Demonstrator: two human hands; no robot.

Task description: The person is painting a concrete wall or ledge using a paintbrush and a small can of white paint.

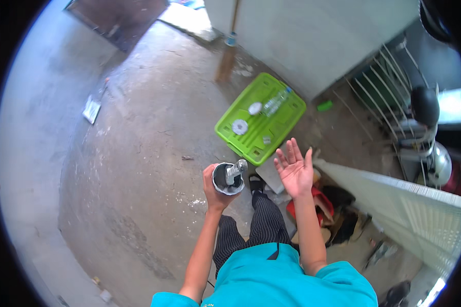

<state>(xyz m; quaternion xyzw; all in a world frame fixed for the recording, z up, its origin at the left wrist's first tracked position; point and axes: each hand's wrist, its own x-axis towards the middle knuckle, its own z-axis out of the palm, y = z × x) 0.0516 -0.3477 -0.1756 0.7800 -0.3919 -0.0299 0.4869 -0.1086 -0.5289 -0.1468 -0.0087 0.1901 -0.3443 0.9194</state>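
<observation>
My left hand [210,187] is wrapped round the side of a silver-rimmed, dark-inside cup [221,176] that looks like a mortar. A thick silver rod like a pestle [235,171] stands tilted in it, its rounded top above the rim. To the right, my right hand [296,171] is held palm up with fingers spread and nothing in it. Beyond both hands is a bright green plastic lid or bin [261,148]. On it lie a clear plastic bottle [275,104], a white round piece [255,108], a white scalloped disc [239,127] and a small clear piece [267,139].
A broom [226,61] leans by the pale wall [312,36]. On the right are a metal rack [389,82], a low white partition [394,194] and a heap of shoes [338,215]. A white packet [91,110] lies on the concrete floor [133,138] at left.
</observation>
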